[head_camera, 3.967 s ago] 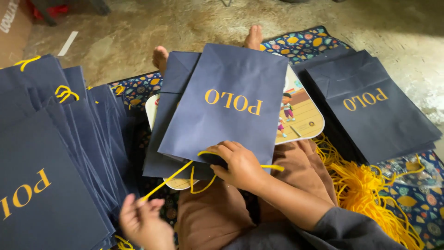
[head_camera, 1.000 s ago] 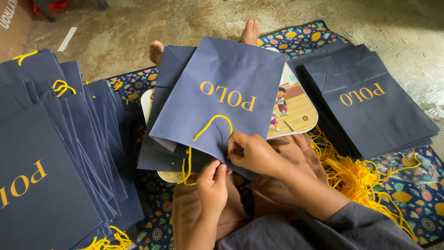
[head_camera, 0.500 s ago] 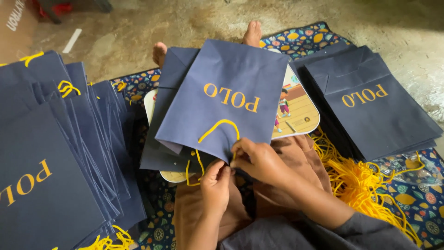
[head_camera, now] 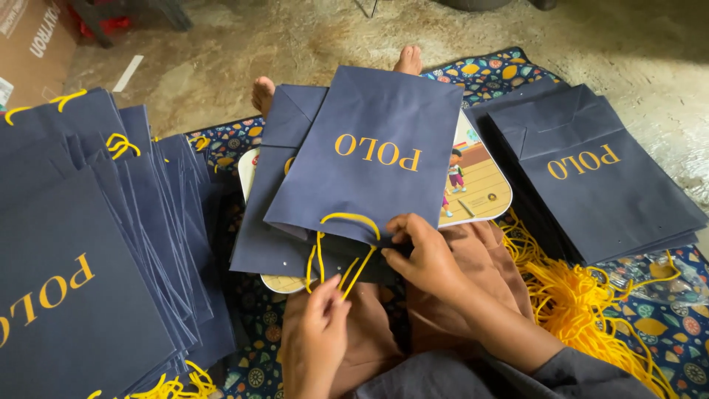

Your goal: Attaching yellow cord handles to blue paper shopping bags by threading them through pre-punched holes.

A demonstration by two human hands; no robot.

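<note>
Yellow cord (head_camera: 347, 255) is what both hands are busy with here. Left hand (head_camera: 319, 334) sits near the lap, fingers pinched narrow on the loose ends of the cord, pulling them toward the body so they stay taut. Right hand (head_camera: 425, 255) is closed down on the near edge of a navy paper bag (head_camera: 373, 159), thumb and fingers pressing right where the cord goes in, looks like it's pinning the bag flat so it doesn't slide. The cord already makes a loop on the bag's face, just left of that hand.

The bag lies flat across the person's lap, mouth end near, bottom end far, on top of another navy bag (head_camera: 281, 214) and a rounded illustrated board (head_camera: 480, 188) that seems to serve as a firm surface to work on.

Going outward: on the right, a stack of flat navy bags (head_camera: 598, 177) with no handles showing, and a big tangle of loose yellow cords (head_camera: 576, 303) just near it, within easy reach. On the left, a fanned pile of bags with yellow handles (head_camera: 88, 244) poking out. Everything rests on a patterned mat (head_camera: 665, 332) over a bare concrete floor (head_camera: 221, 44). Bare feet (head_camera: 262, 92) stick out at the far side.
</note>
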